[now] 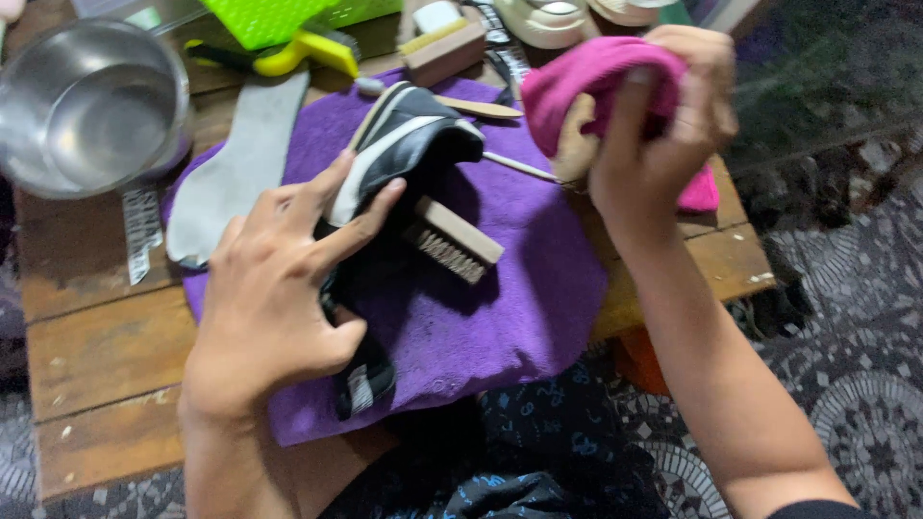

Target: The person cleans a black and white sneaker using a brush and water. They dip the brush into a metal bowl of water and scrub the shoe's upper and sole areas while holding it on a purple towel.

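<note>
A black and white sneaker lies on its side on a purple towel spread over a wooden table. My left hand rests on the sneaker's heel end, fingers spread across it. My right hand is raised at the upper right and grips a bunched pink cloth. A small wooden brush with pale bristles lies on the towel just right of the sneaker. A thin wooden stick pokes out from behind the shoe.
A steel bowl stands at the table's far left. A grey insole lies beside the towel. At the back are a green plastic basket, a yellow-handled tool, another wooden brush and a pale shoe. Patterned floor lies to the right.
</note>
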